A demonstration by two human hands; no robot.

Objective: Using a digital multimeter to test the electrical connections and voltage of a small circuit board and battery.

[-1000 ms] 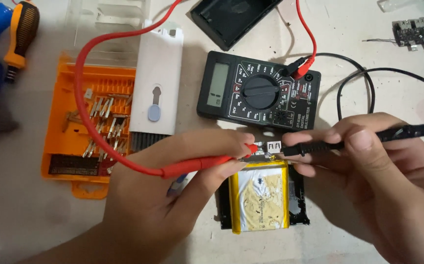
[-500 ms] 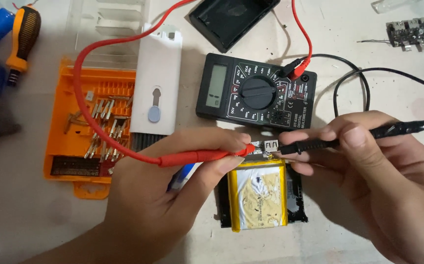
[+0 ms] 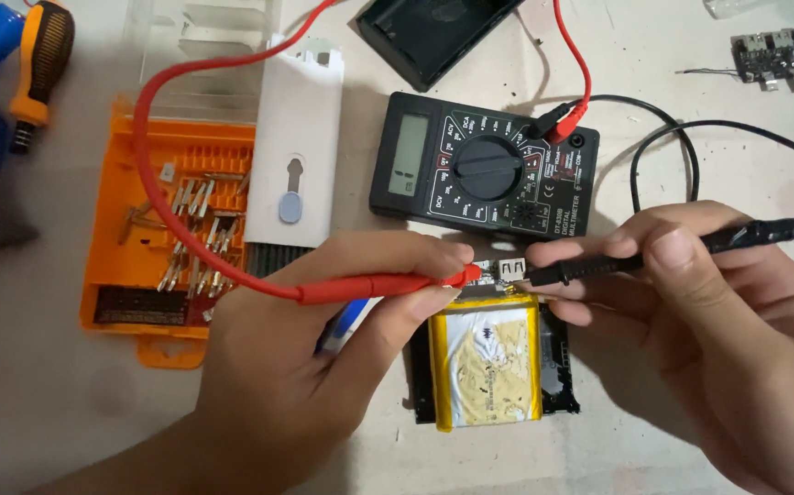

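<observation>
The left hand (image 3: 323, 367) pinches the red probe (image 3: 369, 289) between thumb and fingers, its tip pointing right onto the small circuit board (image 3: 498, 272) that sits at the top edge of the flat yellow-edged battery pack (image 3: 486, 362). The right hand (image 3: 717, 321) grips the black probe (image 3: 589, 268) the same way, tip pointing left, meeting the same board from the other side. Both tips rest at the board, close to each other; whether they touch metal contacts is too small to tell. The battery pack lies in a black frame (image 3: 557, 367) on the counter (image 3: 690, 110), just below both hands.

Just above the hands lies the black meter (image 3: 484, 167) with a round dial and a grey screen. The red lead (image 3: 145, 165) loops from the left hand up and around to the meter's sockets; the black lead (image 3: 681, 137) curls away on the right.

To the left stands an orange bit tray (image 3: 172, 229) full of metal bits, with a white case (image 3: 294, 165) lying over its right side. A screwdriver (image 3: 41, 64) with an orange-and-black handle lies at the top left, and a second small board (image 3: 777, 53) at the top right.
</observation>
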